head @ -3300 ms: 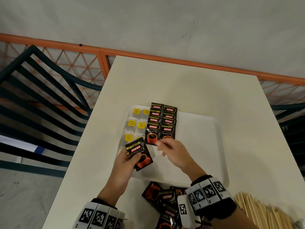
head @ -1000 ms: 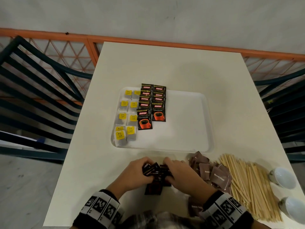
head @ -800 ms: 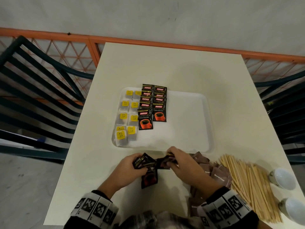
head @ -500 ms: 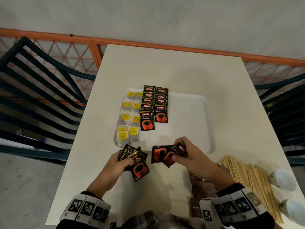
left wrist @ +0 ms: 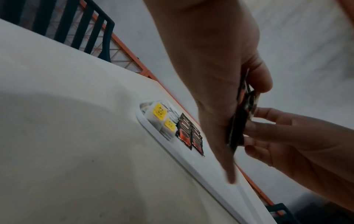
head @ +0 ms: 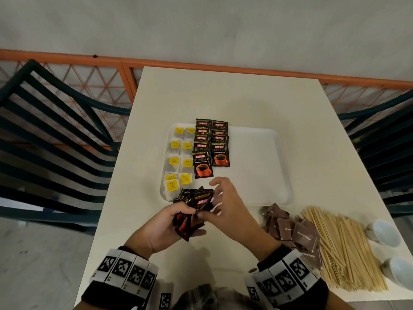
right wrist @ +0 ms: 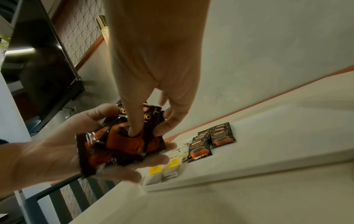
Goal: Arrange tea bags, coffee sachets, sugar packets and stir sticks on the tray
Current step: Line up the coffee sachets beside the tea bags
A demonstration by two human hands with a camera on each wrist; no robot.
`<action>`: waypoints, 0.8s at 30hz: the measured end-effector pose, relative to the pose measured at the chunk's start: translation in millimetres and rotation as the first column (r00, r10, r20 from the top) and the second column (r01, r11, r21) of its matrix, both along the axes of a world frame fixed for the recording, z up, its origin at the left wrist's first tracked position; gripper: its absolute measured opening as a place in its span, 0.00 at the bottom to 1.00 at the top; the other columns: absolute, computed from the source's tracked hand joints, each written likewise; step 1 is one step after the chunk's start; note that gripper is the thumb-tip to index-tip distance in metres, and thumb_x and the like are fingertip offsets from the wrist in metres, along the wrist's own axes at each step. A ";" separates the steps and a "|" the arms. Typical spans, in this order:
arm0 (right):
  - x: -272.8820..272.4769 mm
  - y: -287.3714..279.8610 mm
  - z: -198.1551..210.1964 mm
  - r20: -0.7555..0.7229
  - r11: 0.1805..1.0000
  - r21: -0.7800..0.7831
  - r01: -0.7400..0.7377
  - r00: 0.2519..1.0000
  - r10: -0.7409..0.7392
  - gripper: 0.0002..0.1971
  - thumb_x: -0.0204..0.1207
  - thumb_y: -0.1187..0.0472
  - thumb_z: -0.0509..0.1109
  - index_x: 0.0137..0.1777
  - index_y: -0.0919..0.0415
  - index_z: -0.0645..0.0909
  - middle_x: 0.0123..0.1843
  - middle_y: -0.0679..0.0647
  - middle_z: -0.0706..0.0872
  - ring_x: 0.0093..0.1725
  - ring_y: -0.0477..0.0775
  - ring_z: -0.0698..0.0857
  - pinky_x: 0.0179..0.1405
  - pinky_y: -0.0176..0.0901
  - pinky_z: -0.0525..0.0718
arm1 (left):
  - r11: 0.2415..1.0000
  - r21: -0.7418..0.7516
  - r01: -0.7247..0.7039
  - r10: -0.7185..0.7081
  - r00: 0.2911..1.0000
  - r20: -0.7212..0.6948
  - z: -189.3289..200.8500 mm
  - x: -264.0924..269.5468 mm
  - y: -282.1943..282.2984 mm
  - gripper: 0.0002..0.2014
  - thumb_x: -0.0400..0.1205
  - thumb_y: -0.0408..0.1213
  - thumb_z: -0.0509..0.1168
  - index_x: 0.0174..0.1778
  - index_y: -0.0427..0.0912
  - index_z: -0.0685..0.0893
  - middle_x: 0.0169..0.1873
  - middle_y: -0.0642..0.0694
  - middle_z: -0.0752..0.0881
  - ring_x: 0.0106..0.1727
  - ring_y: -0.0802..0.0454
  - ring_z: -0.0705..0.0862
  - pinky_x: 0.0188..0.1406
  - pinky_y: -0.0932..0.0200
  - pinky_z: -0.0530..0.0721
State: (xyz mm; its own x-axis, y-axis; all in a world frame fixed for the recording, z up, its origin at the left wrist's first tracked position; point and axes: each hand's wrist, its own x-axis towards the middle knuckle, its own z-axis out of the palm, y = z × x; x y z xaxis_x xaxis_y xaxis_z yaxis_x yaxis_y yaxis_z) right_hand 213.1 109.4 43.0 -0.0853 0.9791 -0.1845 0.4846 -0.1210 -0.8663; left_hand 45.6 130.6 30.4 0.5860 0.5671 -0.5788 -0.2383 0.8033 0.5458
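Tea bags (head: 178,162) sit in two columns at the tray's (head: 257,175) left end, coffee sachets (head: 211,144) lined up right beside them. Left hand (head: 161,229) clutches a bundle of sachets (head: 193,209) above the tabletop (head: 125,209); right hand (head: 225,209) pinches the top one. Further right: sugar packets (head: 290,229), then stir sticks (head: 342,247).

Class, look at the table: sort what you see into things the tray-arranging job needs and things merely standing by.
Belongs to the job: tray; tea bags; coffee sachets on the tray; coffee sachets in the left hand; brown sugar packets; stir sticks.

Just standing by: two white cups; dark chairs; orange railing.
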 end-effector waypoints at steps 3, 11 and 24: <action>-3.5 -3.2 0.6 0.150 0.995 0.100 0.029 0.988 -0.044 0.35 0.65 0.56 0.79 0.69 0.50 0.64 0.58 0.42 0.65 0.57 0.44 0.72 0.54 0.29 0.74 | 0.998 0.040 0.044 -0.043 0.999 -0.011 7.7 -2.5 -0.5 0.20 0.66 0.36 0.67 0.54 0.39 0.89 0.53 0.39 0.88 0.50 0.46 0.88 0.55 0.44 0.86; -11.3 -20.3 3.5 0.059 0.934 0.013 -0.356 0.933 0.355 0.45 0.74 0.63 0.67 0.82 0.51 0.40 0.83 0.45 0.44 0.82 0.43 0.47 0.80 0.40 0.61 | 0.996 0.080 -0.028 0.044 0.978 -0.206 14.9 16.3 -9.6 0.11 0.80 0.40 0.59 0.47 0.39 0.84 0.37 0.41 0.86 0.36 0.49 0.86 0.36 0.56 0.85; 31.9 -33.3 1.3 -0.041 0.903 -0.017 -0.430 0.902 0.429 0.53 0.63 0.52 0.81 0.80 0.41 0.46 0.72 0.45 0.60 0.72 0.48 0.67 0.70 0.48 0.78 | 0.994 0.016 0.107 -0.099 0.961 -0.258 25.2 50.4 -28.1 0.13 0.70 0.39 0.62 0.46 0.38 0.85 0.36 0.40 0.90 0.37 0.48 0.89 0.37 0.57 0.85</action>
State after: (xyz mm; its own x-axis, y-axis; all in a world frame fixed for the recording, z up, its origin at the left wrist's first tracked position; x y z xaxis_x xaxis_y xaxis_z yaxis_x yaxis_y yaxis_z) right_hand 245.1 76.1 44.2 -0.5037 0.8410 -0.1976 0.4635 0.0700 -0.8833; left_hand 96.0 102.5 55.6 0.4761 0.5308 -0.7012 -0.0039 0.7986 0.6019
